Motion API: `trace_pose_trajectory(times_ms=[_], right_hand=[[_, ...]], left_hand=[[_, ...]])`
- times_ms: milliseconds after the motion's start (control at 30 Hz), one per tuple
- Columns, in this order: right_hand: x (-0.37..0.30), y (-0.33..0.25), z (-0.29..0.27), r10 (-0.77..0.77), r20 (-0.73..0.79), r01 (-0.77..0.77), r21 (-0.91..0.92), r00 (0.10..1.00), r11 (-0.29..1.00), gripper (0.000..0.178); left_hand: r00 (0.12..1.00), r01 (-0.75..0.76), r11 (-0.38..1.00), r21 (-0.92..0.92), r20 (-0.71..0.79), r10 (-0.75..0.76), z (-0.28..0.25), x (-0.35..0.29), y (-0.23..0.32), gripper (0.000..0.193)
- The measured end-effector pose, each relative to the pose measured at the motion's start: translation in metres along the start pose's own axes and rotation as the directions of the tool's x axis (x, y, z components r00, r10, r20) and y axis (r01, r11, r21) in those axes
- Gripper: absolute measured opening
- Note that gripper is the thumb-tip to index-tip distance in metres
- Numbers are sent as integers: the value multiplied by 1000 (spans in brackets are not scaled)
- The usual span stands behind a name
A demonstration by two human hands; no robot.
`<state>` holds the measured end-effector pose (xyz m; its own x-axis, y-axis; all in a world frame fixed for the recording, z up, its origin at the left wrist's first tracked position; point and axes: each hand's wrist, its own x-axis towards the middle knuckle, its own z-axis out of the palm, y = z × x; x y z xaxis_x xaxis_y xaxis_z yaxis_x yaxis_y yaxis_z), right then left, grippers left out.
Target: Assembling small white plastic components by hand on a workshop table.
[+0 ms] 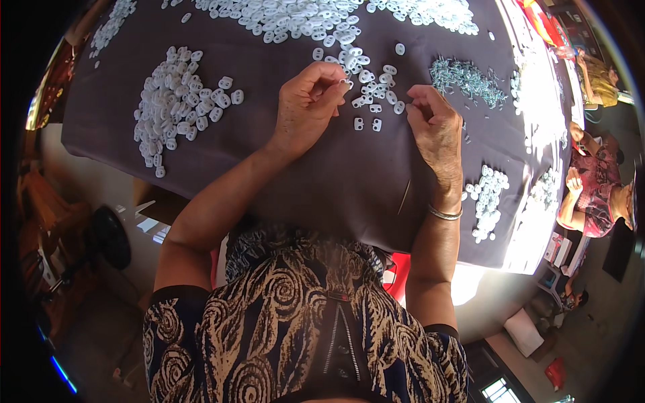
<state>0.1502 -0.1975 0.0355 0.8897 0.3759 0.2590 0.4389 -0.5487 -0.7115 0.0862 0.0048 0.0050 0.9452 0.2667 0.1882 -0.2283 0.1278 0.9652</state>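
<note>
My left hand (306,107) is over the dark cloth, thumb and fingertips pinched on a small white two-holed plastic piece (348,82). My right hand (433,124) is to its right, thumb and fingers drawn together. Whatever is between those fingertips is too small to make out. Between the hands lie several loose white two-holed pieces (376,87), two of them (367,125) apart at the near side. Beyond my right hand is a heap of tiny thin metallic bits (467,82), perhaps springs or pins.
A dark cloth (302,195) covers the table. White pieces form a large pile (289,17) at the far side, another (175,101) on the left and a smaller one (487,198) on the right. A thin stick (404,197) lies near the front edge. Other people (598,181) sit at the right.
</note>
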Motion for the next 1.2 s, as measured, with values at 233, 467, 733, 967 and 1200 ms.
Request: trace_pose_trajectory(times_ms=[233, 467, 733, 967, 1200], right_hand=[[1, -6, -2, -82, 135, 93, -77, 987, 993, 16], [0, -14, -7, 15, 189, -9, -29, 982, 1000, 12], [7, -28, 12, 122, 92, -149, 398, 988, 905, 7], [23, -47, 27, 302, 263, -398, 689, 916, 606, 12], [21, -34, 40, 424, 294, -481, 753, 857, 449, 14]], left_hand=[[1000, 20, 1000, -11, 24, -20, 2, -1, 4, 9], [998, -17, 1000, -23, 58, 19, 3, -1, 1, 12], [997, 19, 997, -72, 77, -14, 6, -3, 2, 14], [997, 25, 997, -71, 75, -19, 3, -5, -2, 18], [995, 29, 998, -54, 93, -24, 3, -3, -4, 22]])
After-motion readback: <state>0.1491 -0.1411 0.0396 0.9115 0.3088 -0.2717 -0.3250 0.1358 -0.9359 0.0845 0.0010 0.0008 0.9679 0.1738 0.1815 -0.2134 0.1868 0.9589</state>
